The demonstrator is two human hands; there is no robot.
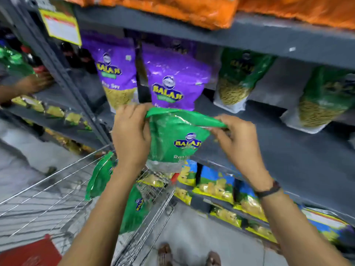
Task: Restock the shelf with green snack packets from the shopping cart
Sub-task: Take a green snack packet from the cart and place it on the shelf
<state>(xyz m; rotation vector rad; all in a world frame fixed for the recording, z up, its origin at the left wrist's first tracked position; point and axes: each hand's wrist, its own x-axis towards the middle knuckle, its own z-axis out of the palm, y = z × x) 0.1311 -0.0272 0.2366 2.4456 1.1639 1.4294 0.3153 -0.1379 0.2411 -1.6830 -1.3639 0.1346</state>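
Green snack packet [172, 139] hangs between my two hands, just in front of the grey shelf [288, 143] and above the far corner of the shopping cart [57, 189]. My left hand [130, 135] is clamped on its upper left corner and side, and my right hand [238, 139] pinches the top seam at the right, fingers closed on the foil. I hold it by the top like this, I think, so the heavy bottom drops straight and the label faces out, ready to stand upright on the board. Bare room lies to the right of the purple packets [172, 79], where two green packets on the shelf [238, 77] already stand, well apart from each other; that gap looks to me like the place for this one. More green packets in the cart [99, 177] lean against the wire at the cart's corner, so the job seems far from done. Shelving is dark grey metal with an angled upright on the left. Orange bags [192, 8] fill the board above, yellow and blue packs [221, 189] the one below. Floor is pale and smooth. Another person's hand [32, 83] reaches into the next bay at left; the picture is blurred there.
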